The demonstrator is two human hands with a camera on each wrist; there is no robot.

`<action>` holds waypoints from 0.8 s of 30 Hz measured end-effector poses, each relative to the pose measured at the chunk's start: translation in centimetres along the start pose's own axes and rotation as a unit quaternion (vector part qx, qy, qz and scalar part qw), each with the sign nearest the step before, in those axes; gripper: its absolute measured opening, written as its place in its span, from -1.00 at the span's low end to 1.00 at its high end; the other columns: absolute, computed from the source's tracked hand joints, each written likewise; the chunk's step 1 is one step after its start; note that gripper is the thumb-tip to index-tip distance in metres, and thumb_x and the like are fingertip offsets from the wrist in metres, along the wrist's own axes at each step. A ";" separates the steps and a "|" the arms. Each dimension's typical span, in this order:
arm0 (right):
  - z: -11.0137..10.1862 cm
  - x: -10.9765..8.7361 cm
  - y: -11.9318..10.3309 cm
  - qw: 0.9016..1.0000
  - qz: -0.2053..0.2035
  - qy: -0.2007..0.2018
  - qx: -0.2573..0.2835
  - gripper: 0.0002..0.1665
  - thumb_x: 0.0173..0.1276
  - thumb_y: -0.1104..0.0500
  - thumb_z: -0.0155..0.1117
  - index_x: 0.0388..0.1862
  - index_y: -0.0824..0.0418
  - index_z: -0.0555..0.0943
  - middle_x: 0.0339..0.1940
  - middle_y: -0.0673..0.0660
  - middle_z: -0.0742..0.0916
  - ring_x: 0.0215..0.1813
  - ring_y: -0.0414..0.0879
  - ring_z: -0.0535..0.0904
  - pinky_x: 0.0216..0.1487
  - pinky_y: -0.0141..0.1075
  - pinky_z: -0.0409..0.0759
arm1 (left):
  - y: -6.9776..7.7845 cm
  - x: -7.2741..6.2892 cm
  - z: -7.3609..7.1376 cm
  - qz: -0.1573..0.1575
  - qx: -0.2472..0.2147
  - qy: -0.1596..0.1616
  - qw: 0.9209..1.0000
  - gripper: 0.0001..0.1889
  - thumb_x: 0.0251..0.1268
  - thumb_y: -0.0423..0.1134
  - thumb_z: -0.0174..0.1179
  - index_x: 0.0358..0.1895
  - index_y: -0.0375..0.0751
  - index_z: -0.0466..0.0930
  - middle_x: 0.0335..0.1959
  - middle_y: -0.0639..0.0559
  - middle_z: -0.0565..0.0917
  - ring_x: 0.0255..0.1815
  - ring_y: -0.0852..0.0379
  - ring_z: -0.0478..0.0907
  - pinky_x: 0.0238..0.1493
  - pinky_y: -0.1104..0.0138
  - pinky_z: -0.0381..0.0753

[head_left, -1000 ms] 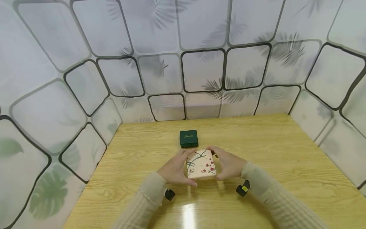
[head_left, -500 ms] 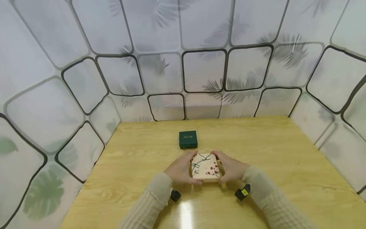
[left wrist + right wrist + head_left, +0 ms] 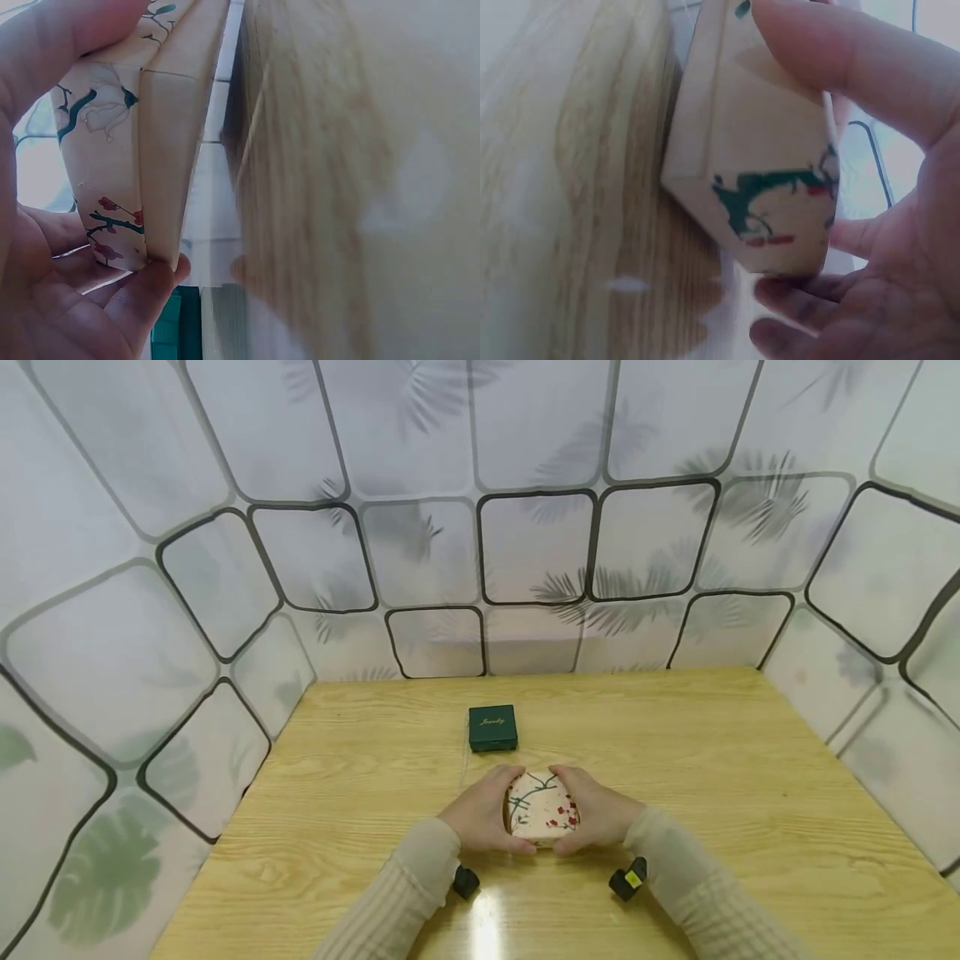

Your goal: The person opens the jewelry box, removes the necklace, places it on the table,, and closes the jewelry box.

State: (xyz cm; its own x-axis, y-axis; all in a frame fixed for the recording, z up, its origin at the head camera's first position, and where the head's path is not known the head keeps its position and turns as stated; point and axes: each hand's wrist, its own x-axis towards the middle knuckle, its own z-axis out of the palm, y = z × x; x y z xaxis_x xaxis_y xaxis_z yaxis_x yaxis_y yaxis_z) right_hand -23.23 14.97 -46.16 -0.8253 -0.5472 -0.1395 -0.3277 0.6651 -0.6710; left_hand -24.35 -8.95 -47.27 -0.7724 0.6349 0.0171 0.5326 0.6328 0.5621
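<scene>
Both hands hold a square cream box (image 3: 542, 814) with painted branches and red blossoms, in front of the green box. On its left side my left hand (image 3: 483, 814) grips it, thumb at the near edge and fingers at the far edge. My right hand (image 3: 600, 810) grips the opposite side in the same way. In the left wrist view the box (image 3: 105, 165) shows a plain band below its lid, and a gap separates it from the table. The right wrist view shows the box (image 3: 769, 150) between thumb and fingers, its lower edge close over the wood.
A small dark green box (image 3: 492, 728) with gold lettering stands on the wooden table (image 3: 360, 752) beyond the hands. A thin pale strand (image 3: 464, 760) lies along its left. Patterned curtain (image 3: 536, 543) surrounds the table at the back and sides.
Both hands have brought the cream box toward the body and slightly to the right, widening its distance from the green box. The grip on both sides stays.
</scene>
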 end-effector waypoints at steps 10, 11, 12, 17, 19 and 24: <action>0.6 0.3 -1.2 0.997 -0.027 0.003 -0.072 0.38 -0.15 -0.21 0.62 0.52 0.25 0.07 0.44 0.21 0.23 0.40 0.16 0.15 0.28 0.05 0.31 | 0.3 0.3 0.2 0.008 0.000 -0.025 1.000 0.27 -0.30 0.44 0.39 0.51 -0.16 0.03 0.37 0.06 0.28 0.26 0.17 0.33 0.27 0.21 0.38; 0.6 0.4 -1.2 0.997 -0.026 0.005 -0.072 0.38 -0.16 -0.21 0.63 0.52 0.24 0.07 0.43 0.20 0.24 0.38 0.14 0.19 0.27 0.03 0.33 | 0.3 0.3 0.2 0.008 0.002 -0.025 1.000 0.27 -0.29 0.44 0.39 0.51 -0.17 0.03 0.37 0.05 0.29 0.27 0.16 0.33 0.27 0.21 0.38; 0.6 0.4 -1.2 0.997 -0.025 0.006 -0.074 0.38 -0.16 -0.20 0.63 0.51 0.24 0.08 0.42 0.19 0.26 0.36 0.11 0.22 0.26 0.01 0.35 | 0.3 0.3 0.2 0.007 0.004 -0.026 1.000 0.27 -0.29 0.43 0.39 0.51 -0.18 0.03 0.37 0.05 0.29 0.27 0.16 0.33 0.27 0.21 0.37; 0.5 0.4 -1.4 0.998 -0.023 0.014 -0.063 0.37 -0.18 -0.18 0.65 0.51 0.23 0.10 0.36 0.16 0.31 0.25 0.01 0.33 0.18 -0.06 0.40 | 0.3 0.2 0.1 0.009 0.020 -0.025 0.999 0.27 -0.28 0.41 0.40 0.51 -0.18 0.02 0.38 0.02 0.27 0.28 0.13 0.32 0.27 0.20 0.37; 0.5 0.3 -1.4 0.998 -0.022 0.014 -0.058 0.36 -0.18 -0.17 0.65 0.51 0.22 0.11 0.35 0.16 0.31 0.23 0.00 0.34 0.16 -0.07 0.41 | 0.3 0.2 0.0 0.009 0.027 -0.028 0.999 0.29 -0.30 0.39 0.43 0.52 -0.17 0.01 0.37 0.00 0.27 0.27 0.12 0.33 0.26 0.19 0.39; 0.7 0.5 -1.3 0.998 -0.020 0.016 -0.054 0.32 -0.17 -0.13 0.65 0.49 0.20 0.14 0.32 0.14 0.33 0.19 -0.03 0.35 0.13 -0.09 0.41 | 0.3 0.1 0.0 0.007 0.033 -0.037 0.999 0.36 -0.37 0.33 0.50 0.53 -0.19 -0.07 0.37 -0.05 0.25 0.28 0.09 0.32 0.27 0.19 0.38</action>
State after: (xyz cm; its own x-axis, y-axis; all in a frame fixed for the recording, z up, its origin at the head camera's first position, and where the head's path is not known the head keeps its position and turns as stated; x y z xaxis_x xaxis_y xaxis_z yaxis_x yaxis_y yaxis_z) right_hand -22.89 13.50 -45.88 -0.8236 -0.5600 -0.0898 -0.4074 0.6944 -0.5931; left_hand -24.22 -8.68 -47.08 -0.7386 0.6731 -0.0377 0.5663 0.6498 0.5070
